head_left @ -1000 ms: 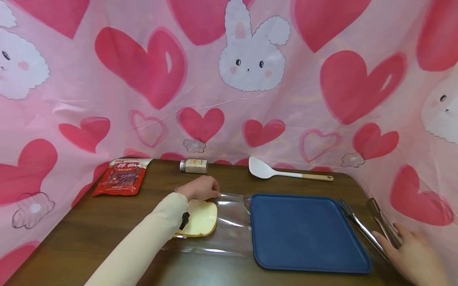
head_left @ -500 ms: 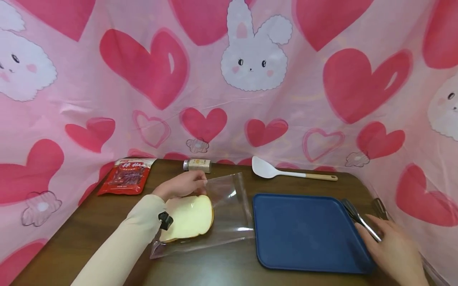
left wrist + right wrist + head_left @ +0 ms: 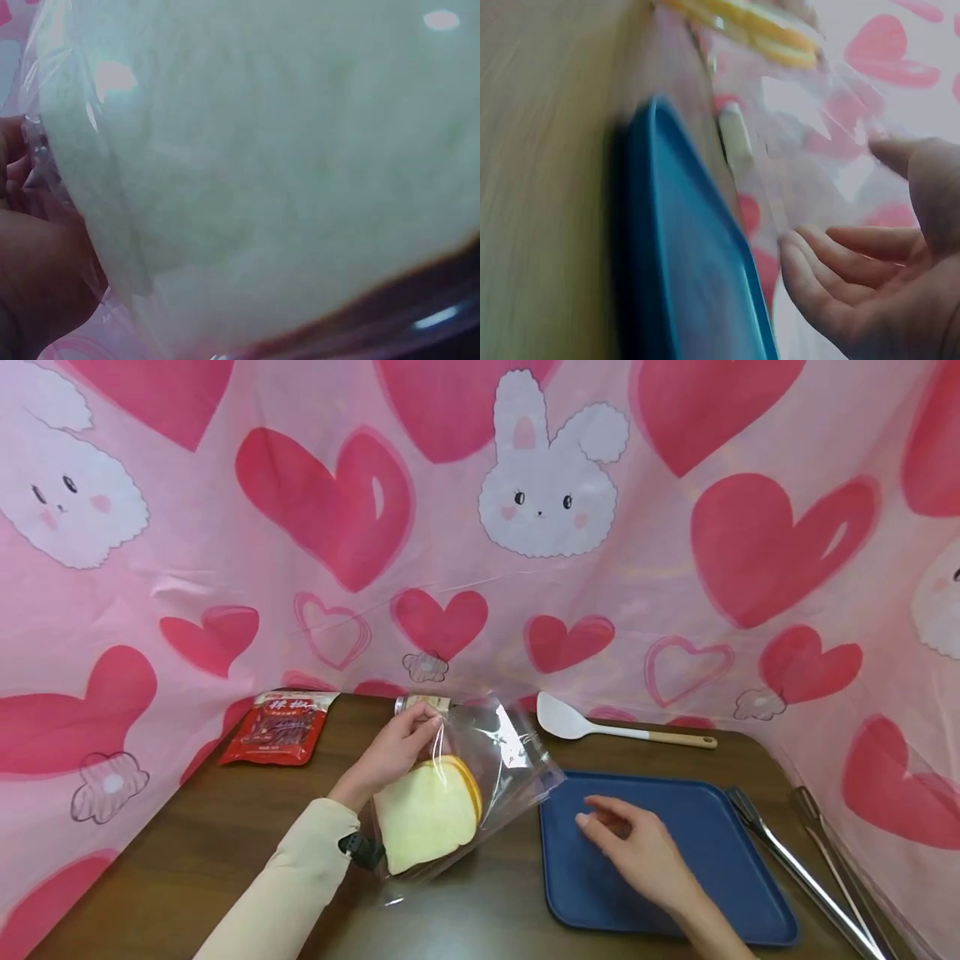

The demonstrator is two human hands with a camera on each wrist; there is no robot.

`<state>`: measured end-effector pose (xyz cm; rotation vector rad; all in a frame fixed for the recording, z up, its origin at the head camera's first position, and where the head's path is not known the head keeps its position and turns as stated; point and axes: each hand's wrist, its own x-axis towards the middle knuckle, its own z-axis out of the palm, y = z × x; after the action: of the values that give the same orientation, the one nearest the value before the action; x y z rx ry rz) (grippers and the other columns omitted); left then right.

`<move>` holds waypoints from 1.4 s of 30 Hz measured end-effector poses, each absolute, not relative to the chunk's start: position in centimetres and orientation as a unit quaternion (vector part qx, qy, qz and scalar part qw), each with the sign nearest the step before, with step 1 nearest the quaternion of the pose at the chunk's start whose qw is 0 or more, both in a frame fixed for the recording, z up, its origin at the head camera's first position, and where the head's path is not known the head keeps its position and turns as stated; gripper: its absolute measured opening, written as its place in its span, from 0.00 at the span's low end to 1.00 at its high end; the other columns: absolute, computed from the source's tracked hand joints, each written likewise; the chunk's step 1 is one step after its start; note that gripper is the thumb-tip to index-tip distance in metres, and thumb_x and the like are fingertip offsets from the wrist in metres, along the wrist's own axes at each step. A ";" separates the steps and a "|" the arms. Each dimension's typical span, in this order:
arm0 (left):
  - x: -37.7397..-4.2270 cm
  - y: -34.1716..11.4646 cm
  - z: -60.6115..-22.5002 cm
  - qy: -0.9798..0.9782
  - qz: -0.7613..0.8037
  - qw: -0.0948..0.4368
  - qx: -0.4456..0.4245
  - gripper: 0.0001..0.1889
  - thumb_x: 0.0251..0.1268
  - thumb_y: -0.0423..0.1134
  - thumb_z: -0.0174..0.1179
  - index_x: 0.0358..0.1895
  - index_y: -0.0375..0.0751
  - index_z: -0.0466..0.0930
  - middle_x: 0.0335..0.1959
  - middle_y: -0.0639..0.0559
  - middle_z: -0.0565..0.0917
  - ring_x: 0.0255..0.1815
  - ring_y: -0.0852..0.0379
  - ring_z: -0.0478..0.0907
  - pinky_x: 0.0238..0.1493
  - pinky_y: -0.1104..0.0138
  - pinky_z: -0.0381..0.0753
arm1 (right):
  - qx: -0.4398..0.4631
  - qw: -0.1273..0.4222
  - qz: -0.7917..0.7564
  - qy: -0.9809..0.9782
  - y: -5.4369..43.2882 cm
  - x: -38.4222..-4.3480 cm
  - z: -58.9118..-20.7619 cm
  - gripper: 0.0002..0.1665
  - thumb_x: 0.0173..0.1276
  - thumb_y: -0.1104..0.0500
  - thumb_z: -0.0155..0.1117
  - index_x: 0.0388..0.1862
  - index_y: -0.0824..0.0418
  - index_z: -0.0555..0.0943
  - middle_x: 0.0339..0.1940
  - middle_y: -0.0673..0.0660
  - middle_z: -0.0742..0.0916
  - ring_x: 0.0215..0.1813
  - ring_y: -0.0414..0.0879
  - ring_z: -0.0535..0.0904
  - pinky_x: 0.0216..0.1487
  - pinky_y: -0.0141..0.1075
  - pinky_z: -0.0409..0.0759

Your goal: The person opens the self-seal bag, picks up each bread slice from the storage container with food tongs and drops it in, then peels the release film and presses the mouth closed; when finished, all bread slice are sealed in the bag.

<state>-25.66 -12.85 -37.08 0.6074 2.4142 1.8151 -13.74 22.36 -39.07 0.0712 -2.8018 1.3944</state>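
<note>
My left hand point(image 3: 393, 753) pinches the upper edge of a clear plastic bag point(image 3: 507, 745). Inside the bag are pale bread slices point(image 3: 426, 817) with a yellow-orange edge, tilted up off the table. In the left wrist view the bread point(image 3: 247, 165) fills most of the picture behind shiny plastic. Over the blue tray point(image 3: 720, 860) my right hand point(image 3: 637, 852) hovers with fingers loosely bent and nothing between them. The right wrist view shows thumb and fingers of this right hand point(image 3: 885, 270) apart, near the bag's free end.
Metal tongs point(image 3: 802, 868) lie right of the tray, by the patterned cloth. A white spatula point(image 3: 566, 720) with a wooden handle lies at the back. A red packet point(image 3: 281, 731) sits at the back left, and a seasoning jar point(image 3: 427, 702) is partly hidden behind the left hand.
My left hand has lifted and tilted the bag with the bread. My right hand has left the tongs and moved left over the tray. The bag's free end now reaches above the tray's corner.
</note>
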 end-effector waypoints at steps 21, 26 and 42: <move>-22.9 -9.9 -40.0 0.617 0.776 -0.097 0.092 0.09 0.88 0.36 0.45 0.45 0.36 0.70 0.29 0.57 0.88 0.34 0.61 0.84 0.39 0.71 0.81 | 0.044 0.090 0.633 -0.768 14.4 -16.7 -38.5 0.08 0.69 0.64 0.75 0.44 0.68 0.91 0.31 0.62 0.91 0.27 0.43 0.85 0.32 0.33 0.86; -22.3 -10.3 -39.7 0.588 0.796 -0.114 0.088 0.08 0.88 0.35 0.46 0.44 0.38 0.71 0.30 0.57 0.88 0.34 0.61 0.84 0.41 0.70 0.84 | 0.028 0.141 0.653 -0.744 14.7 -16.9 -37.9 0.06 0.66 0.68 0.76 0.40 0.71 0.91 0.26 0.52 0.91 0.26 0.41 0.85 0.33 0.32 0.87; -20.3 -14.2 -39.7 0.665 0.721 -0.049 0.189 0.20 0.87 0.40 0.47 0.67 0.25 0.69 0.47 0.55 0.90 0.48 0.57 0.90 0.57 0.63 0.87 | 0.045 0.184 0.660 -0.727 15.1 -17.9 -37.1 0.08 0.67 0.67 0.76 0.41 0.72 0.90 0.28 0.44 0.91 0.31 0.42 0.87 0.40 0.30 0.87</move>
<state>-20.27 -14.19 -39.69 0.6116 2.1574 2.3388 -17.88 15.10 -37.08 0.1261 -2.0515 1.8600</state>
